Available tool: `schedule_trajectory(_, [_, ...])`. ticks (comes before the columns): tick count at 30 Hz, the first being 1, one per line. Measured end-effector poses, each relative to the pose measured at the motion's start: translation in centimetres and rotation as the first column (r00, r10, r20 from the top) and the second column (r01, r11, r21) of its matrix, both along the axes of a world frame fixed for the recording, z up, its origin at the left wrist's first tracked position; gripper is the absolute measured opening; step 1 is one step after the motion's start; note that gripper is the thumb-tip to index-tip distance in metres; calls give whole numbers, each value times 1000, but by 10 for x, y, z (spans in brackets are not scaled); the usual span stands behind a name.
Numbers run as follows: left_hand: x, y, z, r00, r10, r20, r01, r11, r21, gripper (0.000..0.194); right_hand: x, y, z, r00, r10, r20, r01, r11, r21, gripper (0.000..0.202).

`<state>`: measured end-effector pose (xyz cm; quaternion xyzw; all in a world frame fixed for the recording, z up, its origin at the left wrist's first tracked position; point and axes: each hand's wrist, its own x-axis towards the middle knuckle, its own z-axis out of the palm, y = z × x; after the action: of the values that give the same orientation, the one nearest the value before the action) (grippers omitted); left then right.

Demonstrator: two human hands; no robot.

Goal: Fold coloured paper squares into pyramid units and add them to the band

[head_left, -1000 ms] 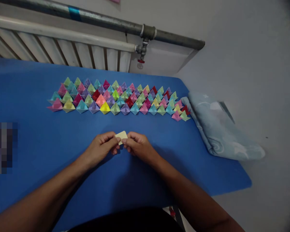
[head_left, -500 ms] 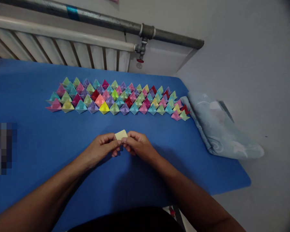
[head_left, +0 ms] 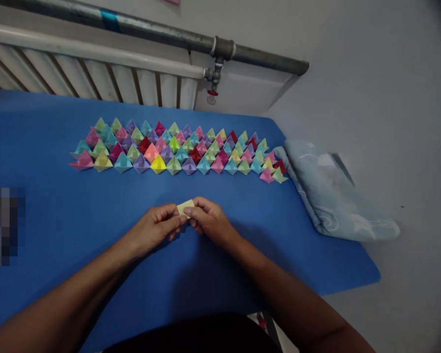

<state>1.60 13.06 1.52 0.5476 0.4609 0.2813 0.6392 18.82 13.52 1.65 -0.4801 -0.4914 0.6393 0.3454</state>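
A small pale-yellow folded paper (head_left: 184, 206) is held between my two hands, above the blue tabletop. My left hand (head_left: 158, 225) pinches its left and lower edge with thumb and fingers. On the other side, my right hand (head_left: 211, 219) grips it, the thumb lying across the paper's face. The fingers beneath the paper are partly hidden. Beyond the hands, several rows of folded paper boats (head_left: 174, 165) in many colours stand close together, with a short extra row at the right end.
The blue table (head_left: 132, 279) reaches back to a white radiator (head_left: 106, 73) under a metal pipe (head_left: 161, 32) with a red-handled valve (head_left: 212, 92). A folded light-blue patterned cloth (head_left: 330, 196) lies at the right edge by the wall. A blurred patch covers something at far left.
My right thumb has slid up and left across the paper's face, covering more of it. The paper has shifted slightly to the right; the paper boats stay put.
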Motion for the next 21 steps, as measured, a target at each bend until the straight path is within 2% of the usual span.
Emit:
schedule_trajectory(8, [1, -1, -3, 999, -48, -2, 48, 997, -53, 36, -1, -1, -1, 1000, -4, -23, 3, 999, -38, 23])
schedule_trajectory(15, [1, 1, 5, 996, -83, 36, 87, 987, -133, 33, 2, -3, 1, 999, 10, 47, -13, 998, 60, 23])
schedule_trajectory(18, [-1, 3, 8, 998, -43, 54, 50, 989, -137, 31, 3, -3, 1, 998, 46, 37, -48, 997, 59, 24])
schedule_trajectory(21, [-1, 3, 9, 997, 35, 72, -30, 997, -73, 30, 3, -3, 2, 997, 68, 23, -69, 997, 46, 25])
